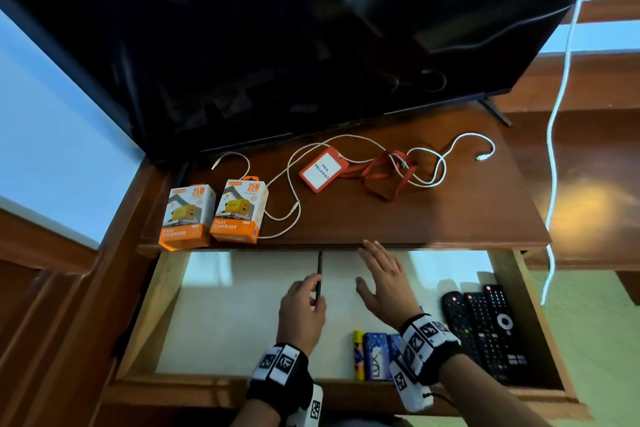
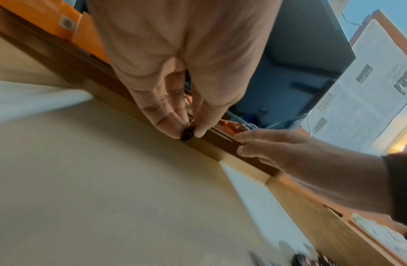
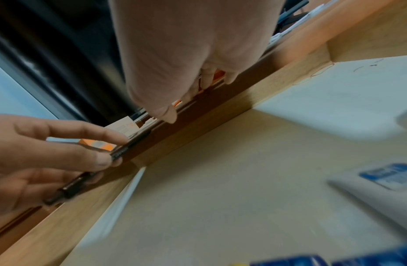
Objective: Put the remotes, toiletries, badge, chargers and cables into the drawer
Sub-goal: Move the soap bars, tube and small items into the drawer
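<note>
two orange-and-white charger boxes [image 1: 213, 213] stand side by side at the far left of the bench [image 1: 450, 218], right at its front edge and just above the open drawer [image 1: 166, 288]. white cables [image 1: 287, 184] loop across the bench from behind the boxes to its right end, passing around the red badge [image 1: 323, 169] and tangling with its red lanyard [image 1: 384, 177] near the middle, under the dark tv [image 1: 277, 28].

the left half of the drawer floor is bare pale liner, open room from the left wall to the hands. the left hand [image 1: 302, 310] hovers over the drawer's middle, its fingers [image 2: 162, 111] and thumb pinched together on a thin black pen [image 1: 319, 276] that points toward the bench edge. just beside it the right hand [image 1: 382, 282] is spread flat, fingers [image 1: 372, 250] straight and apart, holding nothing, their tips at the bench's front edge.

toward the front of the drawer, under the right wrist, lie the toiletries [image 1: 372, 355], a yellow tube and blue lux bars side by side. three black remotes [image 1: 485, 326] lie together at the right end, near the drawer's right wall. a white cord [image 1: 557, 114] hangs down past the bench's right edge.
</note>
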